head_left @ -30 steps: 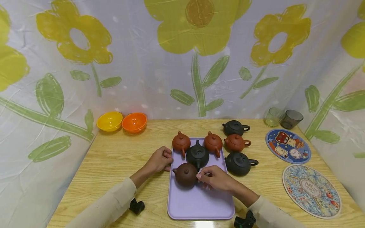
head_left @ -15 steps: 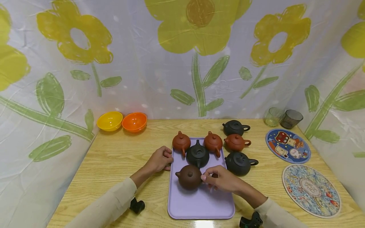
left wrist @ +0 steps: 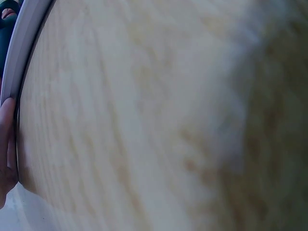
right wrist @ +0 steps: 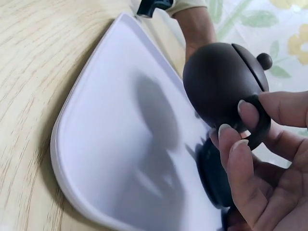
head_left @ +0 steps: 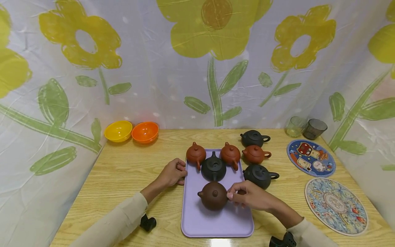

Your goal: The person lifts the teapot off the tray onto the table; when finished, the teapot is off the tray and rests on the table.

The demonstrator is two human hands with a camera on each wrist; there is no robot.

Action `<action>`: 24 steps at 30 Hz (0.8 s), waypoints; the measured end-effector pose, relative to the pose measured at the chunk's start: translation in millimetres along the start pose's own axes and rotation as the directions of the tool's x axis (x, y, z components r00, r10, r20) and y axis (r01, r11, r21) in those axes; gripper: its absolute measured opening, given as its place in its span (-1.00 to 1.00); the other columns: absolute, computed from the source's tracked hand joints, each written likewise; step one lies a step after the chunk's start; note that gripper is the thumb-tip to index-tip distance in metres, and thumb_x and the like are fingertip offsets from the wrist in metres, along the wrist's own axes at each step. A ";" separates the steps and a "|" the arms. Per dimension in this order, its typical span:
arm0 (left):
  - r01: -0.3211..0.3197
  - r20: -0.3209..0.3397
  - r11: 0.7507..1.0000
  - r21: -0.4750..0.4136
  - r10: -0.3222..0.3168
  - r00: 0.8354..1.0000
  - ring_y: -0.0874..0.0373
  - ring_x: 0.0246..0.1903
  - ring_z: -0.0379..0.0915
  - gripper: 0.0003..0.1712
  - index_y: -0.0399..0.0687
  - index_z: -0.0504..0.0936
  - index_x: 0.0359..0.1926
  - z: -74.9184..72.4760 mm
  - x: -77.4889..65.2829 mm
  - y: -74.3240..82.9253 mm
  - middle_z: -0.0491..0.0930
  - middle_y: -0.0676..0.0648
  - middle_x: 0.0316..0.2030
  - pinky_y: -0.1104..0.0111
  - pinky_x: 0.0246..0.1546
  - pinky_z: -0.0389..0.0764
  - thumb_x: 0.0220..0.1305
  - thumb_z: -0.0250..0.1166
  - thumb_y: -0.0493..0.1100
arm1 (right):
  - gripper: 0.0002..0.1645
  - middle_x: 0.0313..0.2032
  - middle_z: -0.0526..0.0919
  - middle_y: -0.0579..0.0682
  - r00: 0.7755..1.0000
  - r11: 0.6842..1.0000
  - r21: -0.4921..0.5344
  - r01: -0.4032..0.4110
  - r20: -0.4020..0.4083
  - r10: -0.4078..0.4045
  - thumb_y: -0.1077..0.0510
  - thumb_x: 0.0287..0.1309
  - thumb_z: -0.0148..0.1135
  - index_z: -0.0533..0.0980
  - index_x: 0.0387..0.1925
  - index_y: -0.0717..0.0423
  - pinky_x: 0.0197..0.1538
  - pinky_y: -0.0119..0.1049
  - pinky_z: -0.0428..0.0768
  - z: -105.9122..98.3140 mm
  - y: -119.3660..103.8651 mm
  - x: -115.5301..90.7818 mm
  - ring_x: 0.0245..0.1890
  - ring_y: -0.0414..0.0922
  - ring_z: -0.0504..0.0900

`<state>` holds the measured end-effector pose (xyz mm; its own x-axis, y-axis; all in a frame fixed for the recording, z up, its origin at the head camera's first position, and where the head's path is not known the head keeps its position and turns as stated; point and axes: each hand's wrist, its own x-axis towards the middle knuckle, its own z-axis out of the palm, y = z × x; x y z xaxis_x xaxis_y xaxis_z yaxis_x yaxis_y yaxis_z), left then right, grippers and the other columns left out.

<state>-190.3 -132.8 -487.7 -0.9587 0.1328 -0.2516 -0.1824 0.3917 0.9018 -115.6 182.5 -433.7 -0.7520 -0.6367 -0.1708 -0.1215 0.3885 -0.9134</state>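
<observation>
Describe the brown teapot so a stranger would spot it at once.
On the table, find the lilac tray. Above it, the right hand holds the brown teapot by its handle. It alone is dark brown; the other teapots are black or brick red.

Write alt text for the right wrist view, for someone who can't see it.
Right hand holding a dark brown teapot by its handle above a lilac tray, with its shadow on the tray. Part of a black teapot shows below it; a forearm and wood-grain table appear behind.
</observation>
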 end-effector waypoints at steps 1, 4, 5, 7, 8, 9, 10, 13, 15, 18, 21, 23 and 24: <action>0.000 -0.001 1.000 0.002 0.000 1.000 0.10 -0.36 0.54 -0.67 -0.28 0.47 0.02 -0.1 -0.3 0.3 0.49 -0.17 -0.22 0.26 -0.49 0.78 0.25 0.28 -0.42 | -0.68 -0.34 0.64 0.27 1.000 1.000 -0.005 0.003 0.008 -0.003 0.06 0.41 0.17 0.63 -0.30 0.25 -0.49 -0.43 0.58 -1.3 1.0 -1.1 -0.45 -0.22 0.55; 0.005 -0.002 1.000 0.007 -0.005 1.000 0.11 -0.36 0.54 -0.67 -0.27 0.47 0.03 0.1 -0.1 0.3 0.49 -0.16 -0.22 0.26 -0.49 0.77 0.26 0.28 -0.41 | -0.67 -0.31 0.64 0.26 0.999 1.000 -0.019 0.023 0.034 -0.022 0.05 0.42 0.16 0.64 -0.28 0.26 -0.49 -0.44 0.58 -5.1 3.4 -4.7 -0.46 -0.22 0.55; 0.008 -0.002 1.000 0.005 -0.008 1.000 0.11 -0.36 0.54 -0.67 -0.27 0.47 0.03 0.3 0.3 0.0 0.49 -0.16 -0.22 0.26 -0.49 0.77 0.26 0.28 -0.42 | -0.67 -0.30 0.65 0.24 0.999 0.999 -0.024 0.033 0.044 -0.032 0.06 0.42 0.16 0.65 -0.27 0.26 -0.49 -0.44 0.59 -6.4 4.3 -5.9 -0.45 -0.21 0.56; 0.009 -0.002 1.000 0.003 -0.009 1.000 0.11 -0.36 0.54 -0.68 -0.27 0.47 0.03 0.4 0.3 -0.2 0.49 -0.16 -0.22 0.26 -0.49 0.77 0.26 0.28 -0.42 | -0.68 -0.29 0.65 0.16 0.997 0.998 -0.026 0.048 0.065 -0.047 0.08 0.42 0.15 0.65 -0.26 0.26 -0.48 -0.44 0.59 -9.1 5.4 -8.5 -0.43 -0.17 0.57; 0.010 -0.001 1.000 -0.001 -0.010 1.000 0.11 -0.36 0.53 -0.68 -0.27 0.47 0.03 0.6 0.6 -0.5 0.48 -0.16 -0.22 0.26 -0.49 0.77 0.26 0.28 -0.42 | -0.69 -0.27 0.65 0.12 0.996 0.998 -0.025 0.055 0.075 -0.053 0.08 0.42 0.15 0.65 -0.25 0.26 -0.47 -0.44 0.60 -10.5 5.7 -9.8 -0.42 -0.16 0.57; 0.009 -0.001 1.000 -0.003 -0.009 1.000 0.11 -0.36 0.53 -0.68 -0.27 0.47 0.03 0.6 0.6 -0.5 0.48 -0.16 -0.22 0.26 -0.49 0.77 0.26 0.28 -0.42 | -0.70 -0.26 0.65 0.08 0.995 0.998 -0.025 0.061 0.084 -0.059 0.09 0.42 0.15 0.65 -0.25 0.26 -0.46 -0.44 0.60 -11.9 6.4 -11.0 -0.40 -0.15 0.58; 0.009 -0.001 1.000 -0.005 -0.009 1.000 0.11 -0.37 0.53 -0.68 -0.27 0.47 0.02 0.4 0.6 -0.7 0.48 -0.16 -0.22 0.26 -0.50 0.77 0.26 0.28 -0.42 | -0.71 -0.24 0.65 0.05 0.994 0.998 -0.024 0.066 0.093 -0.063 0.10 0.42 0.15 0.65 -0.25 0.25 -0.44 -0.44 0.61 -13.3 6.8 -12.2 -0.38 -0.14 0.58; 0.006 0.000 1.000 -0.002 -0.006 1.000 0.11 -0.36 0.53 -0.68 -0.27 0.47 0.03 0.2 0.6 -1.1 0.48 -0.16 -0.22 0.26 -0.50 0.77 0.27 0.28 -0.42 | -0.73 -0.21 0.64 0.00 0.991 0.996 -0.031 0.081 0.110 -0.077 0.11 0.43 0.14 0.65 -0.26 0.22 -0.42 -0.44 0.60 -17.5 7.7 -16.1 -0.36 -0.19 0.57; 0.004 0.001 1.000 0.001 -0.004 1.000 0.11 -0.36 0.53 -0.68 -0.27 0.47 0.03 0.0 0.5 -1.3 0.48 -0.16 -0.22 0.26 -0.49 0.77 0.27 0.28 -0.41 | -0.73 -0.18 0.65 0.02 0.989 0.995 -0.034 0.094 0.121 -0.090 0.12 0.44 0.13 0.64 -0.28 0.22 -0.41 -0.45 0.59 -20.0 7.8 -19.1 -0.36 -0.22 0.56; 0.000 0.002 1.000 0.004 0.000 1.000 0.11 -0.36 0.53 -0.68 -0.27 0.47 0.03 -0.1 0.3 -1.1 0.49 -0.16 -0.22 0.27 -0.49 0.77 0.27 0.28 -0.41 | -0.72 -0.15 0.65 0.04 0.984 0.993 -0.031 0.116 0.141 -0.110 0.14 0.44 0.12 0.62 -0.32 0.25 -0.41 -0.44 0.59 -23.4 8.3 -23.6 -0.34 -0.28 0.54; -0.003 0.001 1.000 0.004 0.003 1.000 0.11 -0.36 0.53 -0.68 -0.27 0.47 0.03 0.0 0.5 -1.1 0.49 -0.15 -0.22 0.27 -0.49 0.77 0.27 0.28 -0.41 | -0.70 -0.13 0.64 0.02 0.978 0.992 -0.017 0.128 0.168 -0.123 0.14 0.45 0.11 0.60 -0.33 0.28 -0.39 -0.46 0.58 -26.9 10.2 -26.9 -0.31 -0.32 0.52; -0.003 0.001 1.000 0.004 0.003 1.000 0.11 -0.37 0.53 -0.68 -0.27 0.47 0.02 0.2 0.5 -1.1 0.49 -0.15 -0.22 0.27 -0.49 0.77 0.27 0.28 -0.41 | -0.70 -0.13 0.65 -0.01 0.974 0.990 -0.014 0.140 0.182 -0.135 0.15 0.45 0.11 0.60 -0.32 0.28 -0.39 -0.47 0.59 -29.4 12.7 -28.5 -0.28 -0.36 0.52; -0.002 0.002 1.000 0.005 0.002 1.000 0.11 -0.37 0.53 -0.68 -0.27 0.47 0.02 0.2 0.7 -1.2 0.49 -0.15 -0.22 0.27 -0.49 0.77 0.27 0.28 -0.41 | -0.70 -0.13 0.65 -0.02 0.972 0.989 -0.008 0.146 0.190 -0.142 0.15 0.45 0.10 0.60 -0.32 0.28 -0.38 -0.48 0.58 -30.6 13.6 -29.3 -0.28 -0.36 0.51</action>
<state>-190.7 -133.1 -489.0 -0.9587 0.1354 -0.2500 -0.1789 0.3960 0.9007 -115.0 226.9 -429.8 -0.5907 -0.7998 -0.1067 -0.2350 0.2970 -0.9255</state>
